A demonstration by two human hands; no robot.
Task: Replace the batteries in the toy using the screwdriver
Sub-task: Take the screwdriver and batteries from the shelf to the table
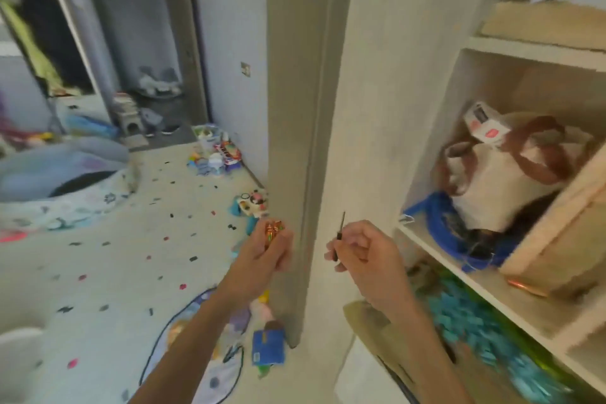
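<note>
From the head view, a cluster of batteries [273,230] is clamped in the left hand [267,251], a small screwdriver [339,234] is pinched tip-up in the right hand [364,252], apparently gathered for carrying. The toy [252,203] is seen on the floor [114,272] just beyond the left hand.

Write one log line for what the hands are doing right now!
left hand: holds batteries | right hand: holds screwdriver, tip up | toy: not in hand | place: by shelf

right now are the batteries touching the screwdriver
Apart. The head view shows the batteries in the left hand and the screwdriver in the right hand, with the door frame showing between them.
</note>
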